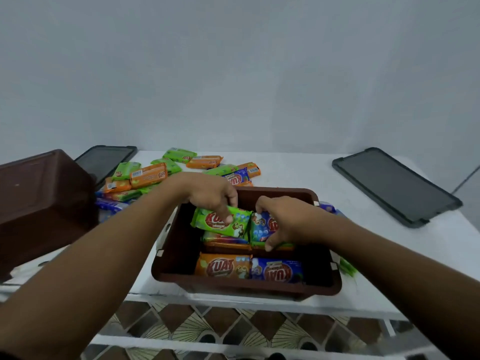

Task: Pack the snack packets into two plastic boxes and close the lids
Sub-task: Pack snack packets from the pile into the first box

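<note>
A brown plastic box (324,284) stands open at the table's front edge with several snack packets inside. My left hand (213,193) grips a green packet (220,224) at the far left of the box. My right hand (283,219) pinches a green and blue packet (261,229) beside it. An orange packet (223,266) and a blue packet (278,270) lie flat along the near wall. A second brown box (44,203) stands at the left. Loose packets (148,175) are heaped behind the boxes.
A dark grey lid (394,185) lies flat at the right of the white table (298,170). Another dark lid (104,159) lies at the back left, partly behind the second box. A green packet (346,266) shows just right of the open box. Patterned floor tiles lie below the table's front edge.
</note>
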